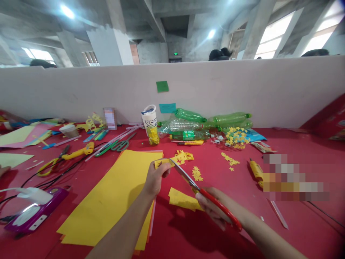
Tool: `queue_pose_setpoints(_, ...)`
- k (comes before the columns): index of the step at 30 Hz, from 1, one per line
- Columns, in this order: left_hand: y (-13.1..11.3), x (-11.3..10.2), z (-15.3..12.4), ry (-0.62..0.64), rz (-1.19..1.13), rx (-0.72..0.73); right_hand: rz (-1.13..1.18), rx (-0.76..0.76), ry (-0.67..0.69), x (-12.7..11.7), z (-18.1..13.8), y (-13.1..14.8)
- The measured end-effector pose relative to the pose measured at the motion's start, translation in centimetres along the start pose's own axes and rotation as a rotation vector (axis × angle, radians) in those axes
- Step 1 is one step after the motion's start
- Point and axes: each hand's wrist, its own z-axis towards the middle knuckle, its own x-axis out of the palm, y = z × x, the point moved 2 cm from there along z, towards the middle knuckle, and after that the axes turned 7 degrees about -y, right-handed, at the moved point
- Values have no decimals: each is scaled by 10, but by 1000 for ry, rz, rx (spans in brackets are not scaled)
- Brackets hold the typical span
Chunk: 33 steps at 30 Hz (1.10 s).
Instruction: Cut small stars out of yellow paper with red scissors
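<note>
Near the middle of the head view, a strip (169,163) of yellow paper is held above the red desk (237,187), just right of the top corner of the yellow sheets (107,194). It is short and narrow, with a small dark mark or gap near its left end. The left hand (155,180) pinches it between thumb and fingers. The right hand (215,207) grips the red handles of the scissors (201,192), their tips at the strip's right end; whether the blades are closed on the paper is hard to tell.

The left fingers cover part of the strip, and the right hand hides much of the handles and one end of the yellow offcut (183,199) below. Blurred squares mask the phone (110,118) and an area beside the glue gun (256,171). At the left edge, another person's hand (3,171) is cut off by the frame.

Beyond the scissors lie scraps (183,156) and a small heap of stars (197,174). Farther back, green bottles (190,115) lie against the partition (107,86), beside an upright cup (149,118).
</note>
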Motion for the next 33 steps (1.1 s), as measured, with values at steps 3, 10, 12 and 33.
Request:
queue_pose_setpoints(3,1,0,0,-5,-12,0,-6,0,-8,1,0,0)
queue_pose_setpoints(10,-1,2,-1,-4,11,14,22,10,-31,3,0,-1)
queue_pose_setpoints(12,-1,5,-3,12,14,19,59,21,-42,4,0,1)
queue_pose_setpoints(33,-6,15,-15,64,144,82,151,18,-29,16,4,-7)
